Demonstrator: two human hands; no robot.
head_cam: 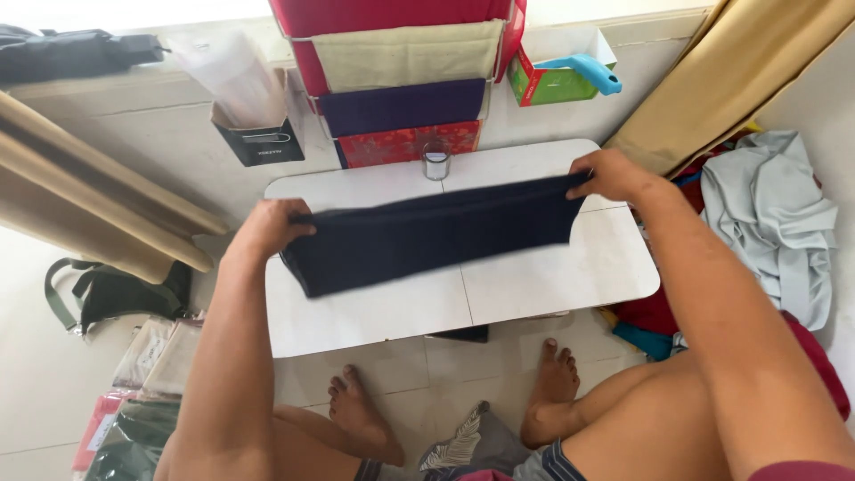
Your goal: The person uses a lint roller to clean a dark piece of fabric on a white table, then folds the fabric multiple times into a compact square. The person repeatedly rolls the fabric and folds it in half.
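Bare feet rest on the tiled floor under the low white table, and above them the person stretches a folded dark navy cloth between both hands, just over the tabletop and slightly tilted, lower on the left. Left hand has its fingers clamped on the cloth's left end; right hand has its fingers closed on the upper right corner. Held only at the ends, the cloth could sag in the middle and the fold could slip open if either grip loosens. A small metal tin stands just beyond the cloth's far edge, near enough that a sweep forward might knock it over. A hanging rack of folded fabrics sits close behind.
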